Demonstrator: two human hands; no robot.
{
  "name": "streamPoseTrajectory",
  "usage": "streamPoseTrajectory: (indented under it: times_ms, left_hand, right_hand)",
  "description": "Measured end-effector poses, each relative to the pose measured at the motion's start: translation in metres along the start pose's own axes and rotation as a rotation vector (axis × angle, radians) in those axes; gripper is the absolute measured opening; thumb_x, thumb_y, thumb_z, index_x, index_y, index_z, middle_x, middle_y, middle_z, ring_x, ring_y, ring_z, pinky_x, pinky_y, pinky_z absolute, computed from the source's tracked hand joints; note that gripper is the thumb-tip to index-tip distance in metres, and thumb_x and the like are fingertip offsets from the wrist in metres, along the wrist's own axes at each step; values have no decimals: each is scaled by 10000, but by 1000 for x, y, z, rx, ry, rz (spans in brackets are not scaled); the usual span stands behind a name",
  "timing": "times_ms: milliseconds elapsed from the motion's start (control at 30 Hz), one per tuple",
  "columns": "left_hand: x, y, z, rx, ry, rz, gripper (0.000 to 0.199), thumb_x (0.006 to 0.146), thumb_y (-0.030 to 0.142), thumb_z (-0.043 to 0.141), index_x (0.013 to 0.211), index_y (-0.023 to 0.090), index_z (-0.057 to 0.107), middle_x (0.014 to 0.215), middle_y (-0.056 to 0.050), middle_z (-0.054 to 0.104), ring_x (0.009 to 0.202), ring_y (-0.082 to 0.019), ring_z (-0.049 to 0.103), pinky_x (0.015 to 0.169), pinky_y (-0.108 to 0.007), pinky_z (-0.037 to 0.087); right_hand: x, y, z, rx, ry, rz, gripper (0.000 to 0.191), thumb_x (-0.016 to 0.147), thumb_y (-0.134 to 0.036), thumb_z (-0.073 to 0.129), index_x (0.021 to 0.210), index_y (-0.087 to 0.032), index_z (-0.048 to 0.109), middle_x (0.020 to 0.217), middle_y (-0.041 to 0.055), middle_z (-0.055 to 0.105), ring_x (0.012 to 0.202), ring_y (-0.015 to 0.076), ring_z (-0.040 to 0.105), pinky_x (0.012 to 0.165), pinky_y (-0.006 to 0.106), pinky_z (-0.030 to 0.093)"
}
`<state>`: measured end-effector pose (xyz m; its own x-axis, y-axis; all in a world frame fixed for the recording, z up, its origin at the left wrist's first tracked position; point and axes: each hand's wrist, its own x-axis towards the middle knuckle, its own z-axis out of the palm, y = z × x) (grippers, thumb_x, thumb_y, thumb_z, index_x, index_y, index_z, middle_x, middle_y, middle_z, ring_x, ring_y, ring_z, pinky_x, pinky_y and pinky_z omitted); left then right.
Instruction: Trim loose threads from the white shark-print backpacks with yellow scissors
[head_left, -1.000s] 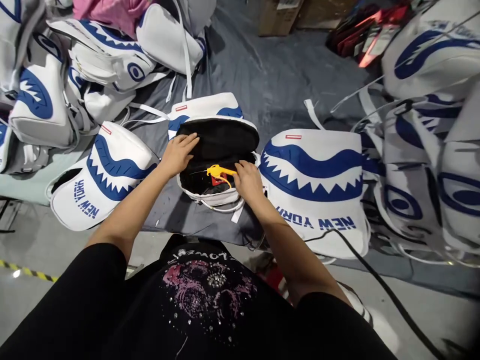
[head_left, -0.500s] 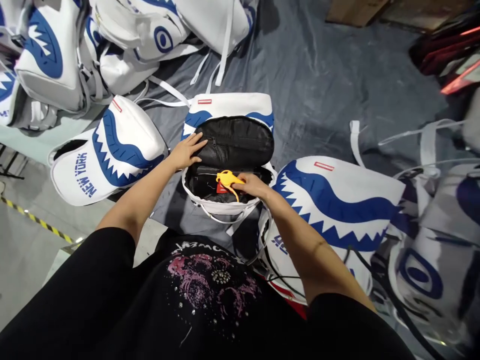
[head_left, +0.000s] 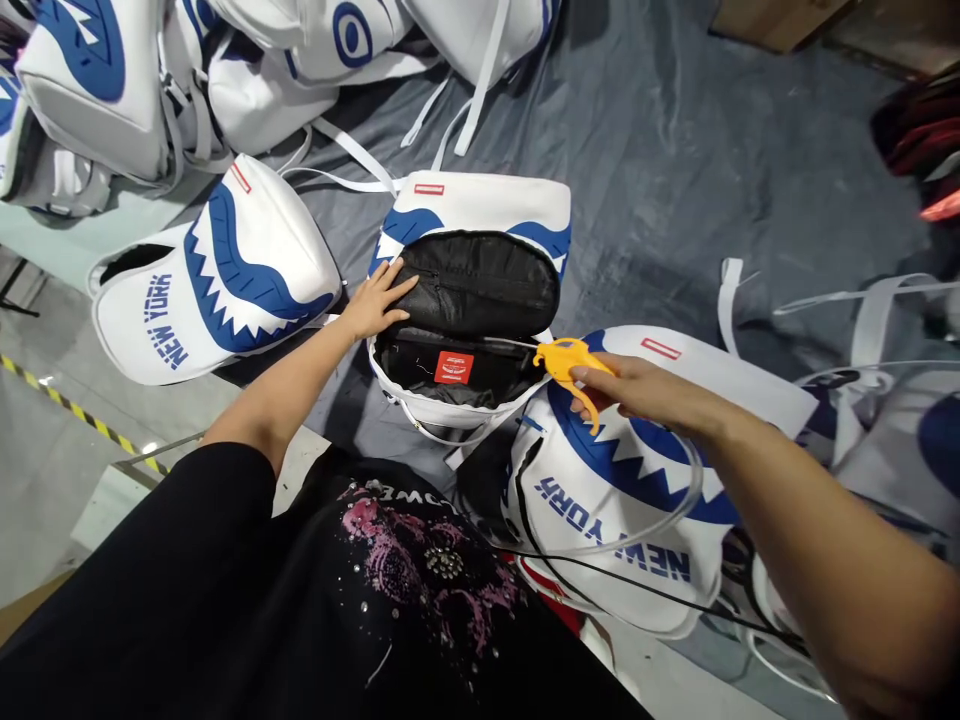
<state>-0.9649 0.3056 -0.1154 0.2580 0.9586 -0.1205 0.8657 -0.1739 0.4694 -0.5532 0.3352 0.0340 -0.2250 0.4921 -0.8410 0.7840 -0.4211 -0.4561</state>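
Note:
In the middle lies a white backpack with blue trim, its front pocket unzipped and the black lining of the flap laid back. A red label shows inside the pocket. My left hand rests with spread fingers on the left edge of the flap. Held in my right hand is a yellow air blow gun, just right of the pocket's opening. A clear hose curves down from it, over a second white backpack marked NEW YORK.
Another white backpack with an open pocket lies to the left. Several more white bags are heaped at the back left, with loose straps trailing. Grey cloth covers the table. A cardboard box stands at the back right.
My right hand has moved the air blow gun out of the pocket and to the right, uncovering the red label. My left hand has stayed on the flap.

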Motion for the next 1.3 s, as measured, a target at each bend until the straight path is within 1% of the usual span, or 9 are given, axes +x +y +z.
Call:
streamPoseTrajectory:
  times_ms: [167,300,467,633,767,933,1067,1167,1300]
  left_hand:
    - [3,-6,-4,-21,-38,8,780,922,706,473,1578,301,355,1709,-108,135,1573,-374,100,1221,-611,225]
    - [4,-4,-7,-20,-71,-8,755,932,667,505,1578,310,351,1711,-97,135,1574,-365,105,1229,-602,218]
    - [6,-3,-12,-32,-111,-12,745,939,624,530,1581,292,350,1710,-103,133,1573,-369,94,1242,-590,189]
    - [7,-6,-13,-41,-128,7,748,938,634,522,1580,289,353,1711,-96,133,1575,-363,91,1249,-587,171]
    - [6,-7,-13,-44,-118,6,763,928,658,518,1578,292,357,1710,-95,143,1572,-376,102,1242,-607,178]
    - [0,-5,-12,-26,-112,36,828,901,691,539,1593,292,320,1715,-106,103,1571,-394,77,1231,-629,180]
    - [-3,-6,-13,-22,-100,70,904,872,741,534,1609,289,272,1717,-116,67,1568,-410,58,1219,-653,181]
    - [-1,-13,-17,-21,-80,87,866,885,760,475,1596,294,311,1716,-102,104,1573,-382,85,1239,-623,168]
    - [-7,-7,-16,-4,-29,66,825,892,745,478,1571,289,374,1712,-90,142,1570,-365,126,1262,-589,143]
  right_hand:
    - [24,14,5,-47,-43,-76,201,1054,-273,429,893,-211,531,651,40,655,550,134,608,606,274,454]
    - [36,18,3,-121,-73,-18,168,1047,-295,447,908,-227,511,628,18,629,485,122,554,542,272,382]
    - [40,20,-4,-200,-78,-47,271,1043,-329,455,794,-225,472,569,-1,562,453,85,454,502,263,268]
    - [49,15,2,-112,-132,-50,201,1045,-322,435,881,-226,498,532,-37,497,424,100,411,473,267,245]
    - [54,9,6,-119,-181,-85,217,1038,-332,454,861,-215,500,516,-40,475,421,91,390,452,251,248]
    - [60,13,2,-246,-266,-20,254,1028,-309,469,796,-218,519,514,-33,480,395,91,411,436,238,312]
    - [69,8,2,-374,-357,-38,320,968,-454,574,747,-229,525,518,-17,514,403,116,468,444,249,385]
    - [74,-11,14,-382,-305,-111,260,991,-419,519,815,-229,539,535,-12,536,414,133,490,465,261,409]
    - [75,-41,52,-472,-52,-267,199,1019,-368,483,1081,-208,583,784,57,682,596,177,630,581,271,457]
